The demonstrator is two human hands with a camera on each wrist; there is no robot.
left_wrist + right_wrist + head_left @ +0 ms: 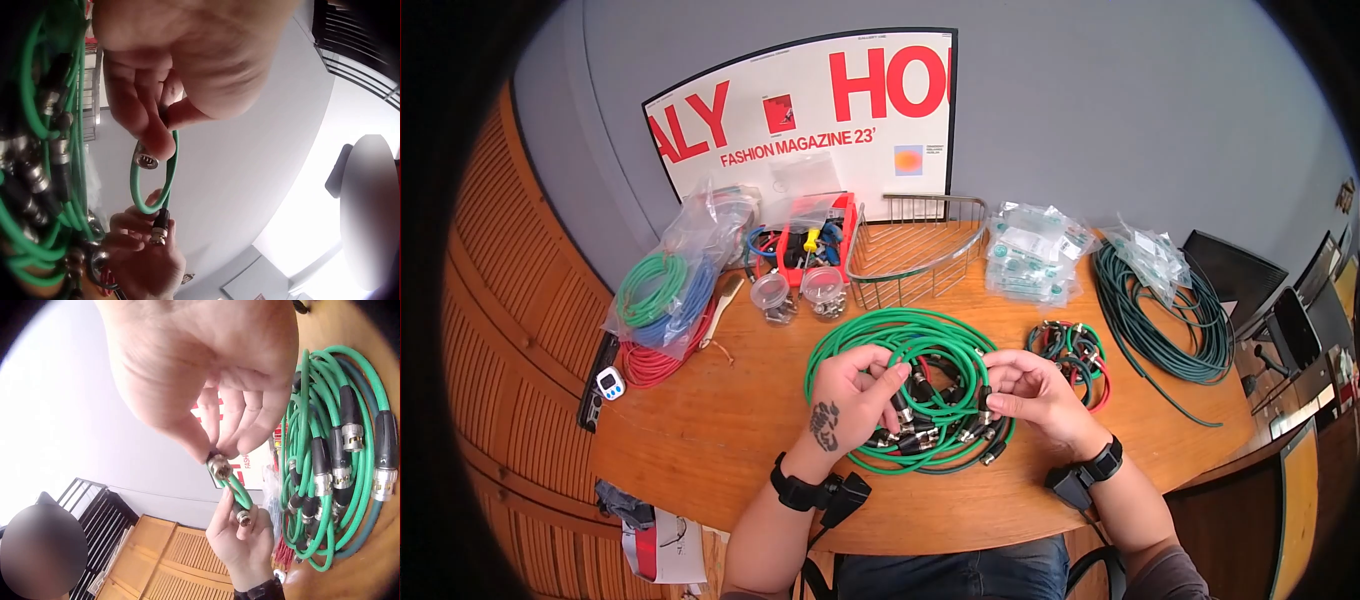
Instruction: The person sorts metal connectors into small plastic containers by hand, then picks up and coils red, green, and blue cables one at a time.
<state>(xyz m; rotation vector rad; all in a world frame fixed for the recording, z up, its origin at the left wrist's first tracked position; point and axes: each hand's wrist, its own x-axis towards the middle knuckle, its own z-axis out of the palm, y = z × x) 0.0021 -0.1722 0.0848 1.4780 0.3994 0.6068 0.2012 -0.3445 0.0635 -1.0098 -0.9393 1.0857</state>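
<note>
A short looped green cable is held between both hands above a larger coil of green cables with several black-and-metal connectors. My left hand pinches one end by its connector between thumb and fingers. The other end's connector is pinched by my right hand, thumb against fingertips. In the right wrist view the left hand is below the right hand, and the cable bends between them.
Right of the coil lies a small red-and-green cable bundle, then a dark green coil and bagged parts. Behind stand a wire basket, a red bin and small tubs. Bagged cables are at left.
</note>
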